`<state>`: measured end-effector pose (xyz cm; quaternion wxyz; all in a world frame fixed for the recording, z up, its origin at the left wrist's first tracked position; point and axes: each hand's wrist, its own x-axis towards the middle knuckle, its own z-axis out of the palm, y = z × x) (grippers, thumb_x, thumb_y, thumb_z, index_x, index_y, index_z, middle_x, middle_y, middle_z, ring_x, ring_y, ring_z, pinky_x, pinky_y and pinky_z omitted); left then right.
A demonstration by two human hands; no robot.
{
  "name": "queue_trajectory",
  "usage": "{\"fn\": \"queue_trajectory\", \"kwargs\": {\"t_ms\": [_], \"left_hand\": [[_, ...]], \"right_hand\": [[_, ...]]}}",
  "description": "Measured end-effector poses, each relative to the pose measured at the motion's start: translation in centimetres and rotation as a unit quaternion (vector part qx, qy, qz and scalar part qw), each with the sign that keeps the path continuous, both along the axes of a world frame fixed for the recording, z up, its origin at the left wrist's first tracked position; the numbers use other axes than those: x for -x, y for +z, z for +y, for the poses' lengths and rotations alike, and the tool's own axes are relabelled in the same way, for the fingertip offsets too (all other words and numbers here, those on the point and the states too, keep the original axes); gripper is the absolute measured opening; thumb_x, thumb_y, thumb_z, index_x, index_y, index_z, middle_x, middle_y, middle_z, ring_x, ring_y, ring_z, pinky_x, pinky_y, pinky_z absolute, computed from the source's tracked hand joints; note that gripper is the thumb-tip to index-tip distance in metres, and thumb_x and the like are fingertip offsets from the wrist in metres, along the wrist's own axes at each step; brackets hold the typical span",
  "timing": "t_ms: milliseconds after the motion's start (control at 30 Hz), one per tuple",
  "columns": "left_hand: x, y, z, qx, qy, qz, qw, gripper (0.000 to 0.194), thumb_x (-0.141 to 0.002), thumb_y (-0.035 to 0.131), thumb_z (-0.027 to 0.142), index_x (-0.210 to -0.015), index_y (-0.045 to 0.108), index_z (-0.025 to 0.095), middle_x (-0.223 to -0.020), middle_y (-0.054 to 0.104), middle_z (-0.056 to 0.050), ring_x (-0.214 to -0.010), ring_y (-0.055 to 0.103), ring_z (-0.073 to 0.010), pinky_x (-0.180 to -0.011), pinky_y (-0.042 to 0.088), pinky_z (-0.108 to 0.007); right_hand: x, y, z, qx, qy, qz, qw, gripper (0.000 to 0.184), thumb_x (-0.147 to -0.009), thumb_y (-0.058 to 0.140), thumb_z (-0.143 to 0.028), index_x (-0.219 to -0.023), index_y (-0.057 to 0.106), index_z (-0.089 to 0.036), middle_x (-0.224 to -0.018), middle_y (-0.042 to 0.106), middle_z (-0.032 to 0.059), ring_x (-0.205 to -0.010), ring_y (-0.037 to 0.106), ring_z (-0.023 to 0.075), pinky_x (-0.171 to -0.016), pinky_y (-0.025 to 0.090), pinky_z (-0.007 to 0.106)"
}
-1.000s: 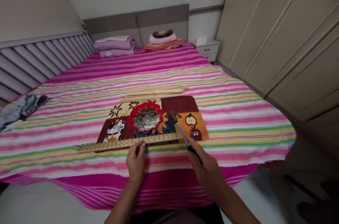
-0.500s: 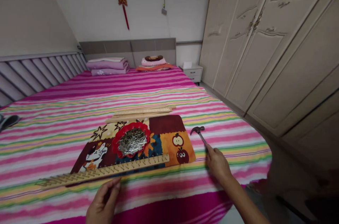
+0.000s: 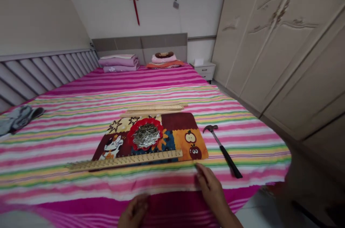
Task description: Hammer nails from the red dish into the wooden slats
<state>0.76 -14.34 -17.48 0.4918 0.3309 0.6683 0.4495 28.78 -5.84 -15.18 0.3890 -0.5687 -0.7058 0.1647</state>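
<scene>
My right hand [image 3: 211,190] is empty, its fingers stretched out and a little apart above the striped bedspread. The claw hammer [image 3: 223,150] lies on the bed just beyond and right of it, black handle toward me. Low in the middle, my left hand [image 3: 134,210] is loosely curled with finger and thumb apart, holding nothing visible; it is slightly blurred. In front of both hands, a wooden strip studded with nails [image 3: 159,155] rests across the near edge of a patterned mat [image 3: 179,122]. A red scalloped bowl [image 3: 130,137] full of loose nails sits on that mat.
More wooden strips [image 3: 159,108] lie behind the mat. Dark grey cloth items [image 3: 23,116] are at the left. Folded bedding [image 3: 120,63] sits by the headboard [image 3: 164,43]. A wardrobe [image 3: 258,41] and a small nightstand [image 3: 206,70] stand to the right.
My right hand has let go of the hammer, which now lies on the bed, and has moved left and nearer. The left hand has drawn back from the nailed strip. The view has shifted left.
</scene>
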Motion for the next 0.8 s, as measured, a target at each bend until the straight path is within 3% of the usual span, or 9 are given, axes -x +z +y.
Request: {"fn": "queue_trajectory", "kwargs": {"t_ms": [67,167,267,433,567,700,800], "left_hand": [[1.9,1.3,1.1,0.008,0.097,-0.101,0.99,0.047,-0.054,0.078,0.043,-0.094,0.067,0.021,-0.084,0.072,-0.006,-0.077,0.068,-0.0224,-0.073,0.054,-0.035],[4.0,3.2,3.0,-0.023,0.221,-0.226,0.948,0.035,-0.06,0.075,0.021,-0.092,0.062,0.017,-0.083,0.071,-0.007,-0.08,0.069,-0.0214,-0.077,0.055,-0.036],[4.9,4.4,4.6,-0.042,0.28,-0.263,0.922,0.027,-0.069,0.064,0.008,-0.095,0.06,0.015,-0.082,0.071,-0.007,-0.076,0.069,-0.0185,-0.073,0.056,-0.033],[5.3,4.7,5.7,-0.026,0.289,-0.302,0.908,0.023,-0.076,0.056,0.004,-0.097,0.058,0.014,-0.087,0.071,-0.009,-0.079,0.07,-0.0182,-0.072,0.056,-0.031],[5.3,4.1,5.6,0.009,0.258,-0.342,0.903,0.019,-0.078,0.057,0.008,-0.096,0.061,0.011,-0.095,0.071,-0.014,-0.088,0.069,-0.0232,-0.078,0.055,-0.035],[5.4,3.1,5.4,0.014,0.237,-0.374,0.896,0.025,-0.074,0.062,0.011,-0.098,0.064,0.013,-0.104,0.07,-0.015,-0.098,0.066,-0.0264,-0.091,0.05,-0.041],[5.9,1.8,5.4,0.003,0.203,-0.41,0.889,0.032,-0.067,0.069,0.013,-0.099,0.066,0.015,-0.111,0.068,-0.014,-0.108,0.061,-0.0295,-0.098,0.045,-0.045]], "right_hand": [[0.2,0.1,1.1,0.012,0.001,0.009,1.0,0.037,-0.09,0.037,-0.027,-0.119,0.057,-0.015,-0.11,0.067,0.0133,-0.101,0.065,0.0206,-0.081,0.055,0.031],[0.7,0.1,3.7,0.024,0.017,0.007,1.0,0.044,-0.084,0.045,-0.03,-0.124,0.055,-0.015,-0.118,0.063,0.015,-0.11,0.059,0.0261,-0.088,0.051,0.04],[1.7,0.3,6.1,0.035,0.04,-0.006,0.999,0.051,-0.076,0.054,-0.031,-0.125,0.056,-0.017,-0.121,0.062,0.0142,-0.116,0.054,0.0307,-0.097,0.043,0.049],[2.8,1.2,7.6,0.059,0.099,-0.024,0.993,0.057,-0.075,0.057,-0.033,-0.129,0.053,-0.017,-0.121,0.064,0.0126,-0.11,0.056,0.0302,-0.093,0.045,0.048],[3.0,2.1,7.8,0.07,0.141,-0.028,0.987,0.045,-0.079,0.056,-0.032,-0.123,0.059,-0.022,-0.111,0.069,0.0083,-0.104,0.061,0.0257,-0.089,0.049,0.041],[2.8,3.1,6.9,0.053,0.157,-0.024,0.986,0.033,-0.079,0.057,-0.03,-0.11,0.066,-0.023,-0.105,0.071,0.0082,-0.1,0.064,0.0235,-0.086,0.052,0.035],[2.4,3.8,5.1,0.037,0.16,0.012,0.986,0.034,-0.077,0.06,-0.027,-0.111,0.066,-0.024,-0.099,0.071,0.0071,-0.089,0.067,0.0207,-0.076,0.054,0.028]]}}
